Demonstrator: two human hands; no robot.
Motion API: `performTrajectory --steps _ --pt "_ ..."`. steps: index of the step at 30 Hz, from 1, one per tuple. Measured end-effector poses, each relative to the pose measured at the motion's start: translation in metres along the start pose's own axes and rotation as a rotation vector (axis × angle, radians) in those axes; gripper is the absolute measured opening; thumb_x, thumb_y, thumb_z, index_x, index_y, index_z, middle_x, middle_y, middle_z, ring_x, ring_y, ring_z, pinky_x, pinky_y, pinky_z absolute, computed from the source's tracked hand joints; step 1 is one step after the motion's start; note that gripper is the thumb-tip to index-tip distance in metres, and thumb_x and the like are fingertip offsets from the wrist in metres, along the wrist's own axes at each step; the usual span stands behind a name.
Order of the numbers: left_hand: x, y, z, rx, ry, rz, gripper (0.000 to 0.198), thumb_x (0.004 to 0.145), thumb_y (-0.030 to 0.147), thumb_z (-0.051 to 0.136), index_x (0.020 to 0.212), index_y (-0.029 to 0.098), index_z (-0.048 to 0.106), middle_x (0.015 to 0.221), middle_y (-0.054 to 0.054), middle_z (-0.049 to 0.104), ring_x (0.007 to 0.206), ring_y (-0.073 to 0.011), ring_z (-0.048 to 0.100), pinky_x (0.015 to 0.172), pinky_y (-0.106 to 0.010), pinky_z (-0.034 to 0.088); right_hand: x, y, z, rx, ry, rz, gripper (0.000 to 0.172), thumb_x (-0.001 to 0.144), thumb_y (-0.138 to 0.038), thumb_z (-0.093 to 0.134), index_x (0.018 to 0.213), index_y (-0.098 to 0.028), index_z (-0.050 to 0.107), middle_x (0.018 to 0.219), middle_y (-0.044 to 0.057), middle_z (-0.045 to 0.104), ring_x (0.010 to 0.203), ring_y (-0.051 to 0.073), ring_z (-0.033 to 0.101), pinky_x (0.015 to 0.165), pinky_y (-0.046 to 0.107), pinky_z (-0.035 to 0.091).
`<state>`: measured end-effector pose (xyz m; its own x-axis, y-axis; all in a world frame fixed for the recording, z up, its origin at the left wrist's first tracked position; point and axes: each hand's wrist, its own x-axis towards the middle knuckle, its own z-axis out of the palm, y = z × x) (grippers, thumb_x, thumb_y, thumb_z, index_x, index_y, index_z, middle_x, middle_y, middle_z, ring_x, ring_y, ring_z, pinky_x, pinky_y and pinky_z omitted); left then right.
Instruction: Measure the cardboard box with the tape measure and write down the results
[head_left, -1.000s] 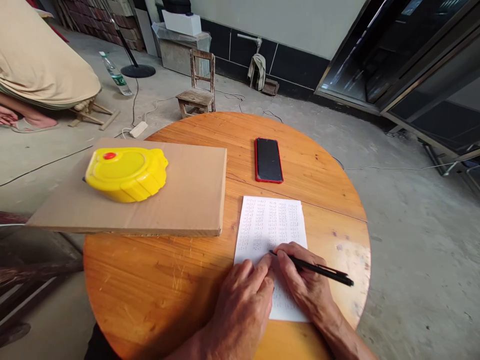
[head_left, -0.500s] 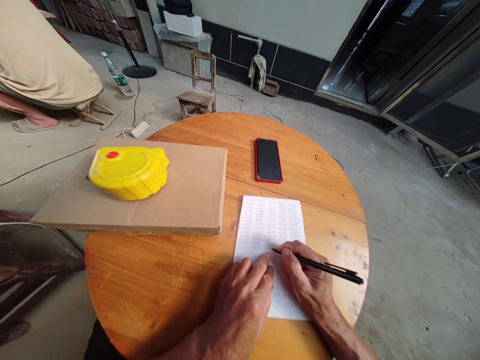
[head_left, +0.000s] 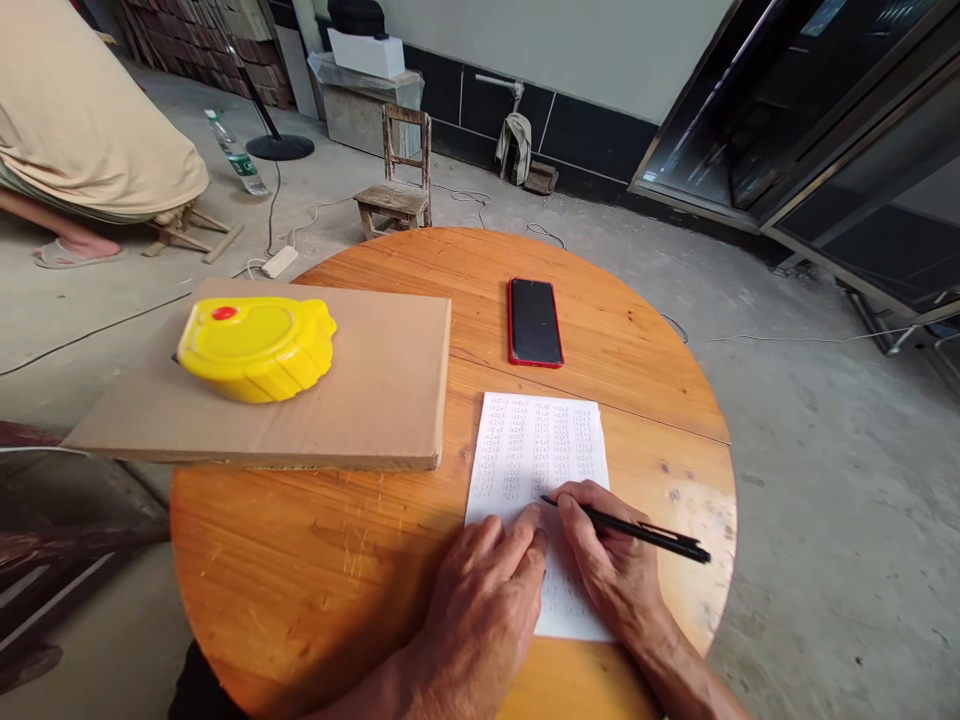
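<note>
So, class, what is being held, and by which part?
The pen, near its writing tip, in the right hand; the left hand rests on the paper, gripping nothing.

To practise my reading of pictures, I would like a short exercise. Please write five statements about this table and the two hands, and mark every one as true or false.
1. The right hand holds a black pen. True.
2. The left hand holds the phone. False: it rests partly on the white sheet, and the phone lies apart from both hands.
3. The yellow object lies on a flat piece of cardboard. True.
4. The white sheet is blank. False: it bears columns of small handwriting.
5. A small wooden chair stands beyond the far edge of the table. True.
</note>
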<state>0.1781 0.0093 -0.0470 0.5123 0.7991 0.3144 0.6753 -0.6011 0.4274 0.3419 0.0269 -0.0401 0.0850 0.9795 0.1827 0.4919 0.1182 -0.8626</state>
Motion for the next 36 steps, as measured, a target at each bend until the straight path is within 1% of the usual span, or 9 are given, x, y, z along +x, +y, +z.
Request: performTrajectory --steps 9,23,25,30,32,36 --pt "-0.0009 -0.0003 0.0004 -0.010 0.002 -0.004 0.035 0.089 0.007 0.049 0.120 0.015 0.063 0.125 -0.006 0.068 0.095 -0.0268 0.065 0.080 -0.043 0.057 -0.0008 0.0019 -0.0009 -0.055 -0.021 -0.024 0.017 0.095 -0.024 0.054 0.086 -0.021 0.068 0.073 0.001 0.067 0.064 0.015 0.059 0.060 0.026 0.048" --pt "-0.0011 0.0000 0.0010 -0.021 -0.014 -0.010 0.034 0.090 0.006 0.049 0.120 0.014 0.062 0.125 -0.007 0.068 0.096 -0.0268 0.064 0.081 -0.044 0.057 -0.0004 0.0003 0.0000 -0.058 -0.028 -0.036 0.017 0.095 -0.021 0.054 0.084 -0.020 0.067 0.073 0.001 0.066 0.064 0.014 0.058 0.060 0.024 0.048" --pt "-0.0008 -0.0001 0.0009 -0.019 -0.014 -0.011 0.032 0.090 0.006 0.049 0.117 0.015 0.064 0.125 -0.006 0.068 0.095 -0.0266 0.064 0.081 -0.044 0.058 -0.0002 -0.0007 -0.0004 -0.072 -0.029 -0.043 0.017 0.095 -0.021 0.054 0.084 -0.020 0.067 0.072 0.000 0.066 0.063 0.013 0.058 0.059 0.024 0.047" --pt "0.0002 -0.0008 0.0003 -0.020 -0.022 -0.017 0.022 0.089 0.006 0.051 0.101 0.016 0.066 0.124 -0.006 0.068 0.094 -0.0260 0.064 0.081 -0.044 0.058 0.0010 -0.0042 -0.0007 -0.117 -0.035 -0.076 0.017 0.094 -0.020 0.054 0.082 -0.021 0.065 0.070 -0.001 0.066 0.061 0.012 0.059 0.060 0.022 0.048" --pt "0.0000 -0.0009 0.0002 -0.024 -0.019 -0.012 0.022 0.089 0.006 0.051 0.103 0.016 0.065 0.123 -0.006 0.069 0.093 -0.0258 0.065 0.081 -0.044 0.058 0.0016 -0.0049 -0.0001 -0.130 -0.031 -0.078 0.017 0.094 -0.019 0.054 0.082 -0.020 0.066 0.071 -0.001 0.067 0.062 0.012 0.059 0.060 0.023 0.048" --pt "-0.0012 -0.0006 0.0004 -0.022 -0.010 -0.005 0.027 0.089 0.007 0.052 0.112 0.014 0.063 0.126 -0.007 0.068 0.095 -0.0266 0.065 0.082 -0.045 0.058 0.0021 -0.0053 0.0003 -0.147 -0.016 -0.074 0.017 0.094 -0.019 0.053 0.082 -0.020 0.066 0.070 -0.001 0.067 0.061 0.012 0.059 0.059 0.023 0.048"
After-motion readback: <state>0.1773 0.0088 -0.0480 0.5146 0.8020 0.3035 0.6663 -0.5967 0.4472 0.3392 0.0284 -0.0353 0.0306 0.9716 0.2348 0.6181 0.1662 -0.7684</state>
